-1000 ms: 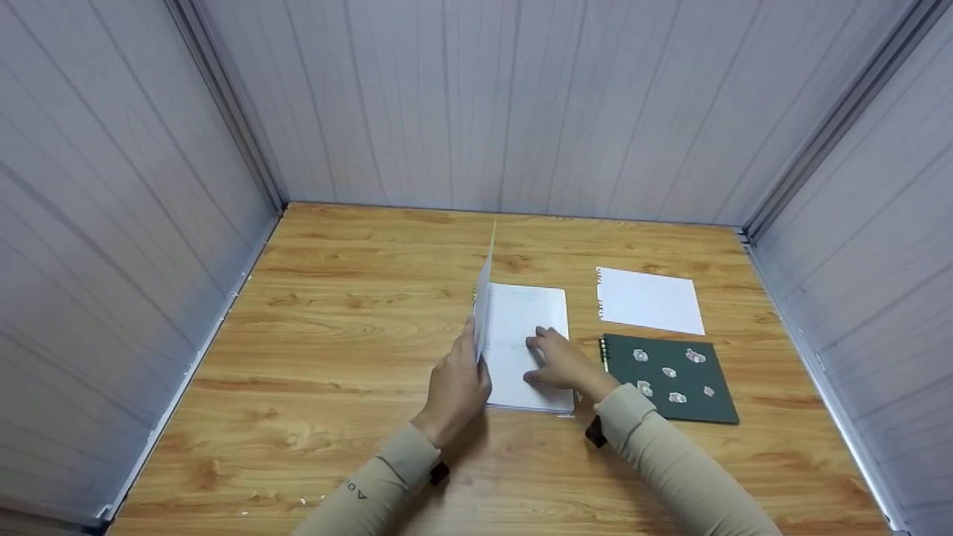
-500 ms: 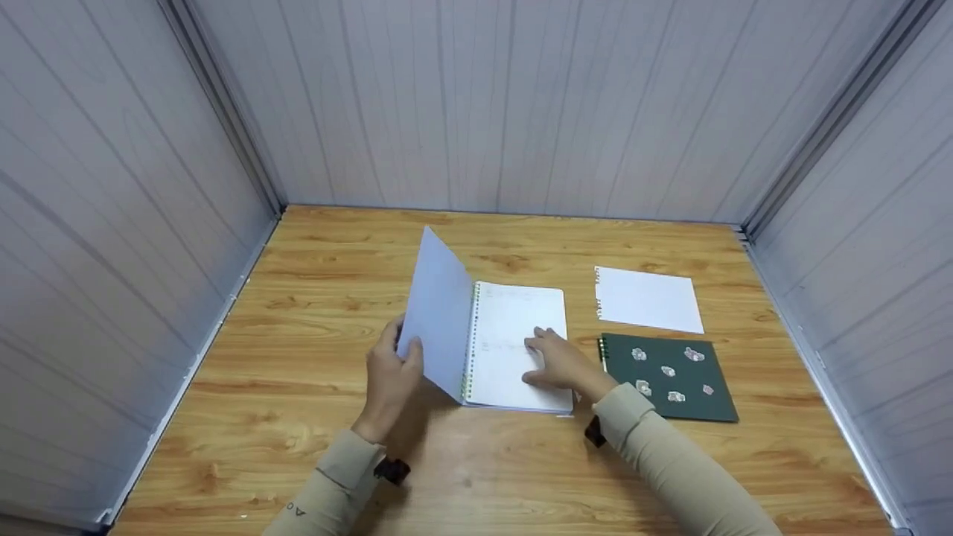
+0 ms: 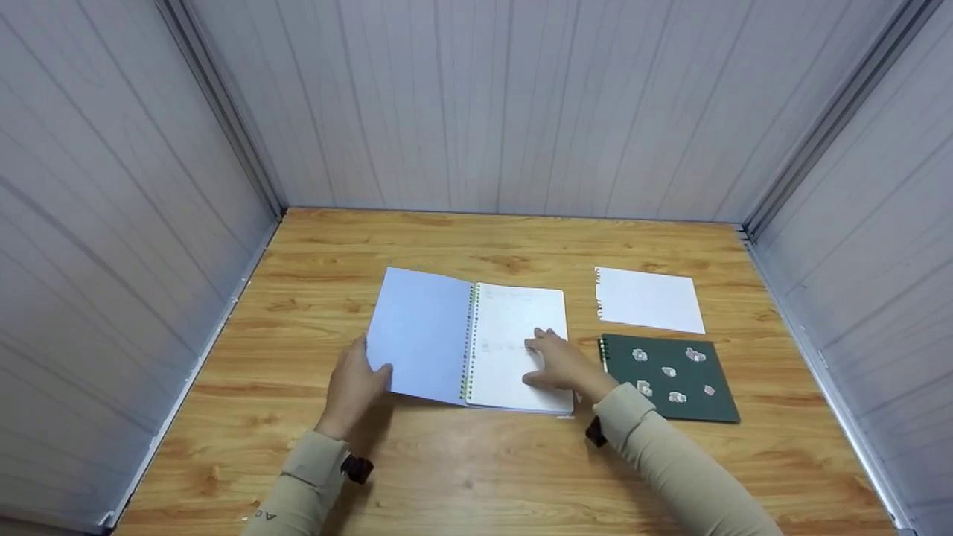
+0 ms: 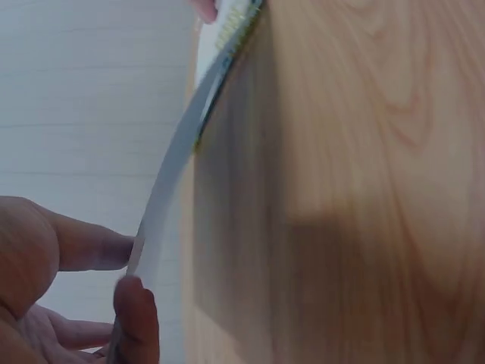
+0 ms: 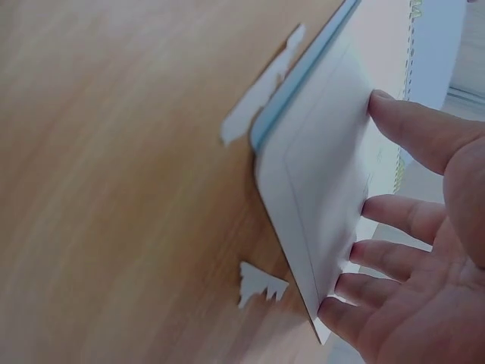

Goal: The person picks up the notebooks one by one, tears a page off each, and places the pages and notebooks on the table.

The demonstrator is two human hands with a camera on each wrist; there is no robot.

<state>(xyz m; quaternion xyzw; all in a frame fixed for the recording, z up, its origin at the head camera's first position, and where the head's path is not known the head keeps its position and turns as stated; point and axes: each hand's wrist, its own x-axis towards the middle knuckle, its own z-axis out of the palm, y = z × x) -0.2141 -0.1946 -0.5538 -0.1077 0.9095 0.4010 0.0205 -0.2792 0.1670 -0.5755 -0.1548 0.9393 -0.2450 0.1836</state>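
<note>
White spiral-bound notebook (image 3: 514,346), frame centre on wooden bench (image 3: 313,313): pale-blue cover (image 3: 421,335) swung from upright to near-flat. Left hand (image 3: 354,387) fingers pinch cover edge; right hand (image 3: 562,365) flat, pressing page. Opening approx. complete.

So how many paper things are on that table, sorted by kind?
Spiral notebooks: 2, the open notebook and the dark green notebook.
Loose torn-out sheets: 1, the white sheet.
Small torn paper scraps: 2, seen at the right wrist.
Total: 5.
</note>
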